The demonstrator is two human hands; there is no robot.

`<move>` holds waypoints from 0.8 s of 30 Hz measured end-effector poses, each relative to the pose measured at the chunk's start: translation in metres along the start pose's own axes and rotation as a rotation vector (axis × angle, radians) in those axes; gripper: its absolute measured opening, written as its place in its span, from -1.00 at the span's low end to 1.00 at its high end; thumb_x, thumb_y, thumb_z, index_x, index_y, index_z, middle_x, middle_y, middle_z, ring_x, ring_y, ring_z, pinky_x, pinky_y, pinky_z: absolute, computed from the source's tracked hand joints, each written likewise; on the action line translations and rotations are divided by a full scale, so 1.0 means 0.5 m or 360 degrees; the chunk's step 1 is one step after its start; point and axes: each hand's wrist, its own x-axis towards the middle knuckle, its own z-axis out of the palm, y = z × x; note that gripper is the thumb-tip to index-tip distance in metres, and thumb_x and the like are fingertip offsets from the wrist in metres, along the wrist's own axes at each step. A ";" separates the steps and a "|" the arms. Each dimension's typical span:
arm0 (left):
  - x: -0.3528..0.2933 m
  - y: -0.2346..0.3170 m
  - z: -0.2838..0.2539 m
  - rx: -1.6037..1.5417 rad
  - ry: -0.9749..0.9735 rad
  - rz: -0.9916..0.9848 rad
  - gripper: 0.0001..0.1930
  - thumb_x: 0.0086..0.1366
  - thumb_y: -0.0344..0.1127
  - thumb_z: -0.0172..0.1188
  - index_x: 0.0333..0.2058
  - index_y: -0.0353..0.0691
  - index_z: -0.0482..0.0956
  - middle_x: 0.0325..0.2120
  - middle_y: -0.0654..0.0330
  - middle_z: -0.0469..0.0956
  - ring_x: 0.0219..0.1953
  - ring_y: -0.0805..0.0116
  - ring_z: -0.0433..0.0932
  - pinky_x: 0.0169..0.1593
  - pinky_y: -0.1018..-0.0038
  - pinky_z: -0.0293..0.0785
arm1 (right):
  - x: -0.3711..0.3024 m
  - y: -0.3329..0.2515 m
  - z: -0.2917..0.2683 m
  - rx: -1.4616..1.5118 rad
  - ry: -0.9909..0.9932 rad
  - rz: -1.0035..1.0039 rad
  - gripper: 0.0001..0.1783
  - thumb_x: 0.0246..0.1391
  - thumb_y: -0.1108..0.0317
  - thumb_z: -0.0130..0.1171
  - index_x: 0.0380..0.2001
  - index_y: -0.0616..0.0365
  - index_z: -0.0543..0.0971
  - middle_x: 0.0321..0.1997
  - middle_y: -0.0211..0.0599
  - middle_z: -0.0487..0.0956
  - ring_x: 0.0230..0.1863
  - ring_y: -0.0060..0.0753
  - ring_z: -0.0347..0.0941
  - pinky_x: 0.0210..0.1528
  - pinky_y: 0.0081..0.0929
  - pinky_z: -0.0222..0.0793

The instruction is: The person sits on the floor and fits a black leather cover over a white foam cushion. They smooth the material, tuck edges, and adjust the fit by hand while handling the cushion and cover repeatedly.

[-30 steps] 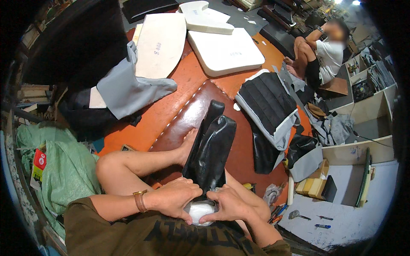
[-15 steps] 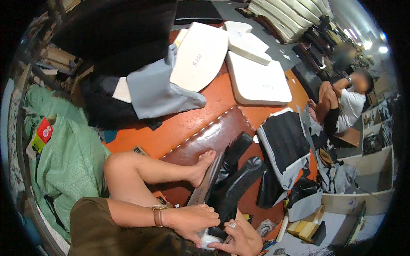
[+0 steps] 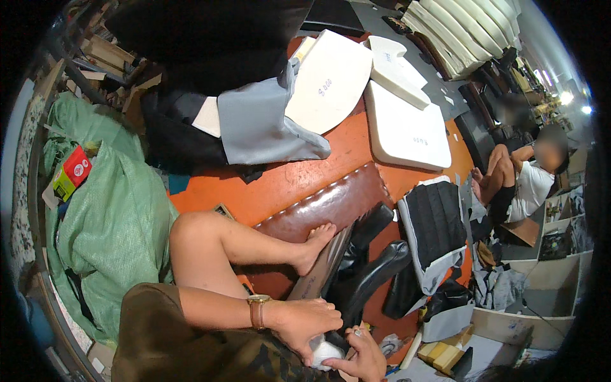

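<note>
Across my lap lies a long, curved piece covered in black leather-like material (image 3: pixel 374 275), thick and rounded at its far end like an armrest. At its near end a lump of white padding (image 3: pixel 326 354) pokes out of the black cover. My left hand (image 3: pixel 307 326), with a watch on the wrist, is closed over this end, its thumb against the padding. My right hand (image 3: pixel 364 358) grips the same end from the other side, its thumb also at the padding. Some of the right fingers are hidden beneath. A second black padded piece (image 3: pixel 372 226) lies just beyond.
A brown padded leather panel (image 3: pixel 324 202) lies ahead on the orange surface. White foam pieces (image 3: pixel 407 127) and grey fabric (image 3: pixel 258 127) are farther off. A green woven sack (image 3: pixel 114 223) stands at the left, black-and-grey quilted covers (image 3: pixel 434 223) at the right. Another person (image 3: pixel 531 184) sits far right.
The whole view has shifted, so the scene sits farther right. Both hands stay on the near end of the black piece, and more of the white padding shows between the thumbs.
</note>
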 end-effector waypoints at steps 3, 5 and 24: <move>-0.011 0.005 0.008 -0.0043 0.0122 0.0001 -0.15 -0.17 0.16 0.66 -0.10 -0.40 0.51 -0.12 -0.04 0.48 0.05 -0.05 0.44 0.17 0.15 0.34 | 0.071 -0.091 -0.100 -0.0074 -0.0355 0.0218 -0.14 -0.30 -0.19 0.70 -0.20 0.35 0.57 -0.28 -0.10 0.42 -0.19 0.00 0.37 -0.06 -0.18 0.28; -0.022 0.008 0.020 -0.0004 0.0182 0.0022 -0.13 -0.18 0.18 0.66 -0.09 -0.40 0.50 -0.11 -0.03 0.46 0.05 -0.04 0.43 0.17 0.14 0.33 | 0.057 -0.077 -0.083 -0.0089 -0.0244 0.0120 -0.14 -0.29 -0.21 0.68 -0.21 0.34 0.57 -0.27 -0.10 0.42 -0.19 0.01 0.36 -0.06 -0.18 0.27; 0.106 0.017 0.134 0.0380 0.0446 0.0308 -0.18 -0.02 0.38 0.46 -0.11 -0.30 0.52 -0.18 0.03 0.51 -0.05 0.01 0.47 0.00 0.15 0.28 | -0.067 0.134 0.029 0.1026 0.0776 0.0110 -0.42 -0.08 0.06 0.41 -0.06 0.23 0.58 -0.08 -0.33 0.53 0.02 -0.27 0.44 0.17 -0.30 0.34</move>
